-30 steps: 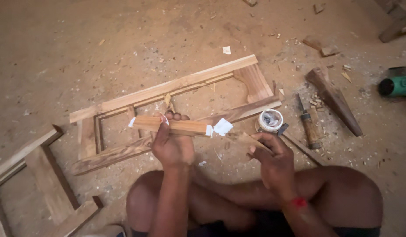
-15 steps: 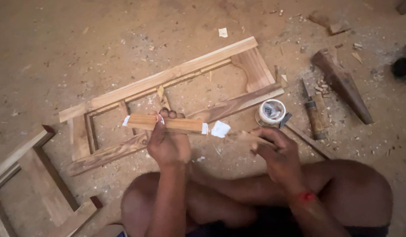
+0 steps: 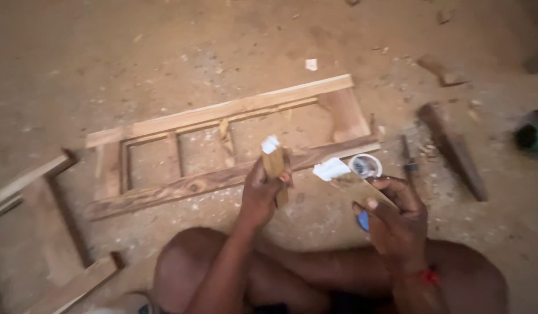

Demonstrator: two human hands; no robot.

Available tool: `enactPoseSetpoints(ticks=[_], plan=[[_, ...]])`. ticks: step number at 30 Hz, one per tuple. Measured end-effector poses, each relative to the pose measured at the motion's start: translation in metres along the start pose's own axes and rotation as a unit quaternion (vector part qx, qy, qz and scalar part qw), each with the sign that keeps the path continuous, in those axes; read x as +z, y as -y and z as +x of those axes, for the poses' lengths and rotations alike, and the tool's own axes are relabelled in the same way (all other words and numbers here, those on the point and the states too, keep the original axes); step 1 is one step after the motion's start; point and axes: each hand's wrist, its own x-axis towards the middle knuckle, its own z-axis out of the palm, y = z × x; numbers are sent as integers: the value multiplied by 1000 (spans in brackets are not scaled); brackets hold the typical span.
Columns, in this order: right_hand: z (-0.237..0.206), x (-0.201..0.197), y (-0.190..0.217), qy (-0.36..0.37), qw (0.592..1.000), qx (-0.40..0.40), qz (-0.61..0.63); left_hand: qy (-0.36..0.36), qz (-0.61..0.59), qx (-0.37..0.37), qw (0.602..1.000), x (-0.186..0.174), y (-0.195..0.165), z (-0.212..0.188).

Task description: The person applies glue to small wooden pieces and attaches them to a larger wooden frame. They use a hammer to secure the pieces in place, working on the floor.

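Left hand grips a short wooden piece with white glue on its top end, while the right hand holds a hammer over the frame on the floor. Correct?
Not quite. In the head view the right hand holds a thin stick tipped with white glue, not a hammer. The left hand does grip the short wooden piece, glue on top, above the wooden frame.

The block (image 3: 274, 168) is a short piece of light brown wood, held almost upright, with white glue on its top end. The stick (image 3: 351, 183) is a thin flat strip of wood, tilted, its upper end covered with a white lump of glue; this end is just beside the block but apart from it. Both are above the sandy floor.
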Motion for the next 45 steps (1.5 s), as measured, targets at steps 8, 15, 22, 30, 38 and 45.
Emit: enactPoseSetpoints(ticks=[8, 15, 22, 30, 38, 45], plan=[[14, 4, 29, 111, 980, -154, -65, 159, 20, -126, 979, 26, -6, -20], [12, 6, 50, 148, 925, -236, -258, 190, 95, -133, 968, 24, -7, -22], [13, 0, 42, 138, 904, -266, -304, 181, 141, -114, 967, 30, -13, -21], [35, -39, 17, 77, 984, -84, 136, 59, 256, -204, 943, 32, 3, 22], [66, -89, -19, 40, 975, 0, 220, -19, 468, -141, 872, -23, 149, 143], [84, -107, -37, 50, 975, 33, 212, 204, 675, -69, 706, -20, 205, 156]])
